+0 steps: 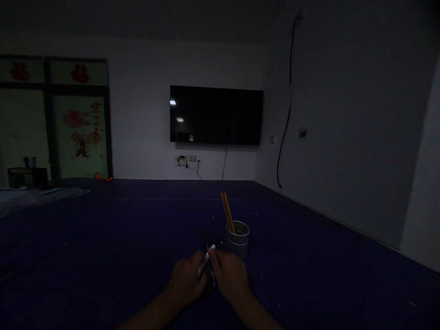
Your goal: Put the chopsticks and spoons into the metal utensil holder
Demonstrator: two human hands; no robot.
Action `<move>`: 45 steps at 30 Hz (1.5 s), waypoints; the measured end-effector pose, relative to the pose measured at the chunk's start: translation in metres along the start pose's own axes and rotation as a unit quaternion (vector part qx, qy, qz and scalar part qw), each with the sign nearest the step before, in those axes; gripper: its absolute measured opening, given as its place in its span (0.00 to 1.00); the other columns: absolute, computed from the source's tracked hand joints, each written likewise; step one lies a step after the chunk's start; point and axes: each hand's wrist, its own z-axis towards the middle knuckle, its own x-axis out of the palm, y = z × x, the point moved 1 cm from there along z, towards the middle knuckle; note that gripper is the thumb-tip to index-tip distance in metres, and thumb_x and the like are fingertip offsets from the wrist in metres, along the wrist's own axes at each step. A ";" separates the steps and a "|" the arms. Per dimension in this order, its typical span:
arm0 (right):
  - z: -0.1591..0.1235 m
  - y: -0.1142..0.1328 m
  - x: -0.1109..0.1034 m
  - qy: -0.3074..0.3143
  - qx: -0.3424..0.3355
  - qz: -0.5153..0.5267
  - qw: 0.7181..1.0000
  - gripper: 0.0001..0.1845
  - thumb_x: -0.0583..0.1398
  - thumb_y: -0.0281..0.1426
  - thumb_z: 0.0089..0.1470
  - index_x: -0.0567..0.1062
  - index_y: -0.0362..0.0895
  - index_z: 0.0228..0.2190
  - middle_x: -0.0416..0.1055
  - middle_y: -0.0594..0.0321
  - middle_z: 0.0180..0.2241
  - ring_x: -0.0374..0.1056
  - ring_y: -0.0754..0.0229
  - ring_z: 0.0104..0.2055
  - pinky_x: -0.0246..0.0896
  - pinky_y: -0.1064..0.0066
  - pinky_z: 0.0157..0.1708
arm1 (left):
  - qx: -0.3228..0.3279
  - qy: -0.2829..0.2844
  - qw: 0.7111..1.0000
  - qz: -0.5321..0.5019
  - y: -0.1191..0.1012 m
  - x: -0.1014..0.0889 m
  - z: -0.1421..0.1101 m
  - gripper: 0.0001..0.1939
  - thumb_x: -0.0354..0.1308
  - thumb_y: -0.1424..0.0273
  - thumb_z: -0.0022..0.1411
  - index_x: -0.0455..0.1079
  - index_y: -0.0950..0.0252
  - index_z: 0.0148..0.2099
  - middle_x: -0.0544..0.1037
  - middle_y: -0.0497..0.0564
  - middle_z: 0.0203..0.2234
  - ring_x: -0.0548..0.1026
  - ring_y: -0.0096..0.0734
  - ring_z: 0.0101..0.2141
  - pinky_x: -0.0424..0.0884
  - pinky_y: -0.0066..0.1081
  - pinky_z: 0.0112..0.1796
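Note:
Low in the view, my left hand is closed around a slim white object that slants up between my hands. My right hand pinches its upper end with thumb and fingers. The dim light hides what kind of thing it is. Just below, between the two hands, are some dark and whitish bits that I cannot make out. A grey metal cup stands upright on the dark blue floor, right behind my right hand. A pair of wooden chopsticks leans to the left inside the cup.
Small white scraps are scattered on the floor around the cup. A television hangs on the far wall, above sockets and cables. A black cable runs down the right wall. Crumpled clear plastic sheeting lies at the left, before glass doors.

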 end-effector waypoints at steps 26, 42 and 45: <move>0.010 -0.007 0.003 -0.119 0.114 0.451 0.877 0.23 0.58 0.51 0.47 0.67 0.43 0.20 0.60 0.70 0.12 0.53 0.68 0.13 0.44 0.77 0.14 | -0.007 -0.047 0.994 -0.096 0.011 0.003 0.005 0.28 0.47 0.80 0.51 0.60 0.62 0.56 0.70 0.57 0.49 0.67 0.39 0.50 0.66 0.40 0.50; 0.008 0.008 0.006 -0.035 0.050 0.577 0.815 0.23 0.63 0.48 0.44 0.73 0.42 0.35 0.72 0.64 0.22 0.68 0.62 0.22 0.64 0.71 0.22 | -0.034 -0.054 0.959 -0.278 0.017 0.000 0.006 0.21 0.39 0.72 0.62 0.62 0.64 0.55 0.73 0.57 0.47 0.71 0.34 0.47 0.66 0.38 0.50; 0.007 0.009 0.005 -0.050 0.041 0.558 0.828 0.22 0.59 0.49 0.48 0.72 0.43 0.32 0.72 0.63 0.21 0.67 0.62 0.21 0.63 0.72 0.21 | -0.023 -0.040 0.961 -0.273 0.015 -0.001 0.005 0.22 0.40 0.72 0.62 0.61 0.63 0.57 0.72 0.57 0.49 0.70 0.34 0.49 0.65 0.38 0.51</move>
